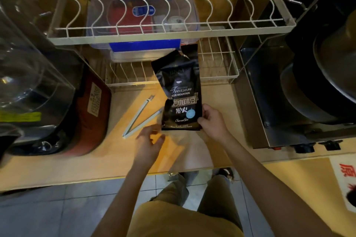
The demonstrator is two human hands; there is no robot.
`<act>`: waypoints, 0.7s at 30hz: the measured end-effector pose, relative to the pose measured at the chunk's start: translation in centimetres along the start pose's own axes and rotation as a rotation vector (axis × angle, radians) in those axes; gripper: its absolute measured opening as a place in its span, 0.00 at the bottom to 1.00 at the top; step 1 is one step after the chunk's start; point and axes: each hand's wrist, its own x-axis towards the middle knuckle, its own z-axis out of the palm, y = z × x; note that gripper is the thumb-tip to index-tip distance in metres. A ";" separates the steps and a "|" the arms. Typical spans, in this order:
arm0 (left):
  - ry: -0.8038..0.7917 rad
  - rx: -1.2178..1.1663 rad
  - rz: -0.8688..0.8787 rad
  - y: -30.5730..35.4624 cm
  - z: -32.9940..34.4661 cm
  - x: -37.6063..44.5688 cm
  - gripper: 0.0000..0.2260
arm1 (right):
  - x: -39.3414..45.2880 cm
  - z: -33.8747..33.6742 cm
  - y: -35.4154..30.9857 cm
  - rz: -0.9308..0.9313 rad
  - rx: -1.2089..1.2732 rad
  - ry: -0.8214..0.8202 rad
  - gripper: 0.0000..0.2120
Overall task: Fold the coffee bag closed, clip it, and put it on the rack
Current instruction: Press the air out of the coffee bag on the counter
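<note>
A black coffee bag [180, 90] with white lettering stands upright on the wooden counter, its top crumpled and unfolded. My right hand [211, 119] grips the bag's lower right corner. My left hand [149, 139] hovers just left of the bag's base, fingers spread and holding nothing. A long pale sealing clip [140, 116] lies spread in a V on the counter to the left of the bag. The white wire rack [169, 31] stands behind the bag, with a lower wire tier [215, 57].
A clear plastic box with a blue latch [144, 46] sits under the rack's upper tier. A dark red appliance [90, 113] and a glass-domed machine [28, 75] stand at left. Black pans on a steel unit [308, 92] fill the right.
</note>
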 end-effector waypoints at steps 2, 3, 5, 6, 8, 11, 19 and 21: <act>-0.018 -0.035 -0.045 -0.5 1.2 0.2 0.14 | 0.1 -0.2 -0.3 0.009 -0.003 -0.009 0.07; -0.006 -0.095 -0.071 -0.5 1.5 0.4 0.14 | 0.1 -0.2 -0.5 0.019 -0.009 -0.013 0.06; 0.028 -0.200 -0.096 -0.2 1.7 0.7 0.13 | 0.0 -0.2 -0.6 0.042 -0.019 -0.013 0.06; 0.036 -0.235 -0.100 -0.1 1.8 0.9 0.12 | -0.1 -0.2 -0.6 0.047 -0.021 -0.010 0.06; 0.045 -0.281 -0.109 -0.2 2.1 1.1 0.10 | -0.1 -0.1 -0.7 0.053 -0.022 -0.003 0.05; 0.070 -0.338 -0.174 -0.3 2.2 1.1 0.07 | -0.1 -0.1 -0.8 0.064 -0.018 0.026 0.16; 0.045 -0.612 -0.291 0.3 2.0 1.2 0.04 | -0.5 0.0 -1.1 0.092 0.035 0.105 0.19; 0.005 -0.635 -0.292 0.1 2.0 1.2 0.04 | -0.6 0.0 -1.1 0.104 0.041 0.094 0.19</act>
